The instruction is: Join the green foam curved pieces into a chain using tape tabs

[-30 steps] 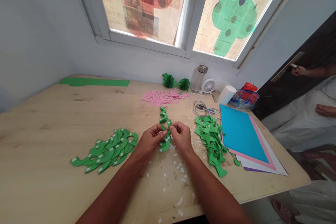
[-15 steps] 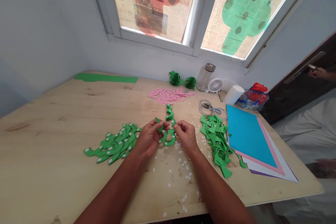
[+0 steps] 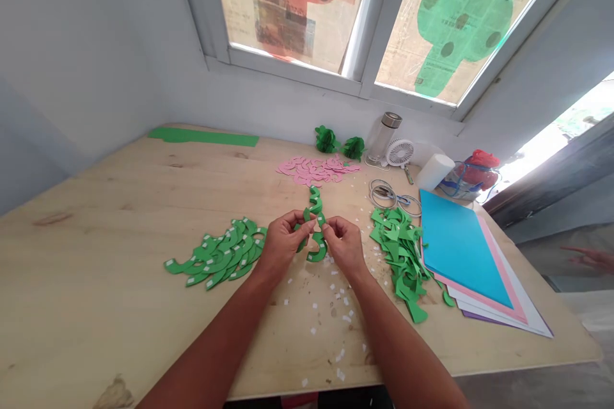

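My left hand (image 3: 286, 239) pinches a curved green paper piece (image 3: 305, 230) just left of centre. Close by, my right hand (image 3: 343, 244) has its thumb and finger closed on another green paper piece (image 3: 322, 220) with a white square on it. The fingertips of both hands nearly meet at these pieces. Beyond them a curved green paper piece (image 3: 314, 199) lies on the table, and one more green curve (image 3: 317, 254) shows below, between the hands. To my left spreads a pile of green paper curves (image 3: 223, 254) bearing small white squares.
Right of my hands are green paper scraps (image 3: 400, 255), scissors (image 3: 407, 203) and stacked coloured sheets (image 3: 465, 249). Pink paper cutouts (image 3: 316, 170), green paper ornaments (image 3: 326, 139), a bottle (image 3: 385, 140) and a small fan (image 3: 400, 153) stand farther back. Another person's hand (image 3: 592, 259) shows at right.
My left hand has brought its green piece rightward, up to the piece in my right hand. The door at the right has opened, and the other person's hand has moved lower.
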A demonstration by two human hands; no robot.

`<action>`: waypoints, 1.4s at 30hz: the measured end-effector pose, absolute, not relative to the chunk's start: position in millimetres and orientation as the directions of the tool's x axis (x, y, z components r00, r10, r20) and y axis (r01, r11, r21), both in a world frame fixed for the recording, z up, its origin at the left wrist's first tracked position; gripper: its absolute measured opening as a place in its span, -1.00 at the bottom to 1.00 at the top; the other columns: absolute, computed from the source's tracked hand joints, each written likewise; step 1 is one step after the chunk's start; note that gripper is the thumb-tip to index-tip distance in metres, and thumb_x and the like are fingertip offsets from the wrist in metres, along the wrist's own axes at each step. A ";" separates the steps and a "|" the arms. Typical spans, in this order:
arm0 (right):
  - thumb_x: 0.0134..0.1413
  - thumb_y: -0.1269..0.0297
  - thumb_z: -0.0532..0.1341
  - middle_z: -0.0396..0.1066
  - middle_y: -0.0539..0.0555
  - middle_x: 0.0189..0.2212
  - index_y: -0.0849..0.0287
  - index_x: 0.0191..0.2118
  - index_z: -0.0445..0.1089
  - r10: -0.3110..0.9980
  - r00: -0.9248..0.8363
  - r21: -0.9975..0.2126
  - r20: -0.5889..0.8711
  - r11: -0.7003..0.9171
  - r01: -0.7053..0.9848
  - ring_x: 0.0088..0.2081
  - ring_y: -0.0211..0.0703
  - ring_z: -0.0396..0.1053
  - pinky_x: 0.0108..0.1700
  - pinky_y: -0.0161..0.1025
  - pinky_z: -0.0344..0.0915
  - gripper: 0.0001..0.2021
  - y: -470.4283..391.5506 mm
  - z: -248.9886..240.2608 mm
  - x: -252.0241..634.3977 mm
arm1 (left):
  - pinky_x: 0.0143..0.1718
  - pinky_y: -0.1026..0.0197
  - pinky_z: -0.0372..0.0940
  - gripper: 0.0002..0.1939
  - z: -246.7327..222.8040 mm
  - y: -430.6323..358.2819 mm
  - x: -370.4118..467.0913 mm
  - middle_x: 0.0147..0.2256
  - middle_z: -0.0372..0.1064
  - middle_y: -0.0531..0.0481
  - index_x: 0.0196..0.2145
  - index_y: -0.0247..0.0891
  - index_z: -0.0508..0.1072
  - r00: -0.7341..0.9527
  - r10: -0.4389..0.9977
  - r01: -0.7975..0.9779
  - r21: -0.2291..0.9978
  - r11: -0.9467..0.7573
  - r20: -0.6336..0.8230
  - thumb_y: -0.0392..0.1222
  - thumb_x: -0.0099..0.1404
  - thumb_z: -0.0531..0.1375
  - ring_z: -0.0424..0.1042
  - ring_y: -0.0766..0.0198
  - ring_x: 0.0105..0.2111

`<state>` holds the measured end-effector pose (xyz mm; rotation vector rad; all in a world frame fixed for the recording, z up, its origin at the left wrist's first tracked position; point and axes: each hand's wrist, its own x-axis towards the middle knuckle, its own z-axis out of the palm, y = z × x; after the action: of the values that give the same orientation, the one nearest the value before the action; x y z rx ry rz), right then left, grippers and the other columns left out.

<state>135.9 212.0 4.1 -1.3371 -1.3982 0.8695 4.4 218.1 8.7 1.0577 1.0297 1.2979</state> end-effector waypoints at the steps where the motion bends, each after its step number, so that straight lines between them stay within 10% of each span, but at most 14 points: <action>1: -0.07 0.23 0.14 0.20 -0.09 -0.70 0.23 -0.50 0.39 0.981 0.080 -0.941 0.178 0.146 0.304 -0.63 -0.36 0.08 -0.59 -0.41 0.03 -0.81 211.4 5.1 135.7 | -0.66 0.38 0.06 -0.77 8.1 217.9 4.9 -0.63 0.31 0.13 -0.38 -0.29 0.48 0.010 0.999 -0.167 0.985 -0.039 0.041 -0.12 0.00 0.29 0.18 0.45 -0.67; 11: -0.05 0.30 0.11 0.31 -0.05 -0.66 0.22 -0.44 0.45 0.964 0.061 -0.859 0.260 0.202 0.470 -0.62 -0.32 0.16 -0.55 -0.39 0.09 -0.82 206.3 8.8 133.2 | -0.44 0.30 0.26 -0.77 7.5 214.5 6.0 -0.39 0.52 -0.02 -0.34 -0.29 0.54 -0.037 0.967 0.254 0.938 -0.237 0.254 -0.10 0.09 0.21 0.41 0.26 -0.45; 42: 0.05 0.30 0.08 0.38 0.03 -0.55 0.17 -0.41 0.44 0.907 -0.119 -0.711 0.405 0.394 0.583 -0.52 -0.25 0.23 -0.42 -0.33 0.16 -0.81 207.4 5.4 137.9 | -0.63 0.34 -0.02 -0.85 22.7 210.3 3.3 -0.72 0.20 0.12 -0.55 -0.25 0.48 -0.070 0.990 0.162 0.980 -0.112 0.125 -0.13 0.06 0.20 0.13 0.35 -0.64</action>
<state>137.9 207.4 5.4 -1.2925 -1.8127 0.4861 3.3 210.3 22.7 1.3774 1.3281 1.2791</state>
